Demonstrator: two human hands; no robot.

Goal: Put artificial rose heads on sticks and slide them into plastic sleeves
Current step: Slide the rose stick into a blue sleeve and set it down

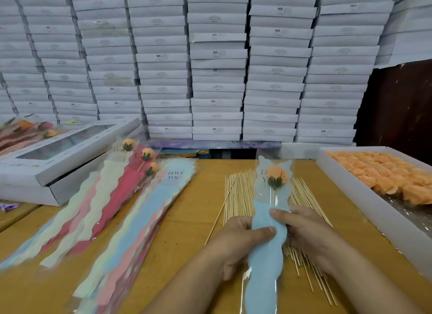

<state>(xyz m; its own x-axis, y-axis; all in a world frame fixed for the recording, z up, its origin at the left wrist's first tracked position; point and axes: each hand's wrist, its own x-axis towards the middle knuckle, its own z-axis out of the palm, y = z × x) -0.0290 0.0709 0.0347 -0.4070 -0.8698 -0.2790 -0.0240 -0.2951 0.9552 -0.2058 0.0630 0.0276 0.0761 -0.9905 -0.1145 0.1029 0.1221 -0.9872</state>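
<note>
A blue plastic sleeve [266, 262] lies lengthwise over the wooden table, held by both hands. Inside its clear top sits an orange rose head [277, 174] on a thin stick [274, 198]. My left hand [240, 240] grips the sleeve's left edge, thumb on top. My right hand [304, 232] grips the right edge, thumb across the blue part. A pile of bare wooden sticks [240, 196] lies under the sleeve. A white tray [350, 185] at the right holds several loose orange rose heads [385, 173].
Empty sleeves [140, 215] in blue, pink, red and cream fan out at the left, with three sleeved roses [147, 154] on top. A windowed white box [58, 154] sits on another box at far left. White boxes [217, 63] are stacked high behind the table.
</note>
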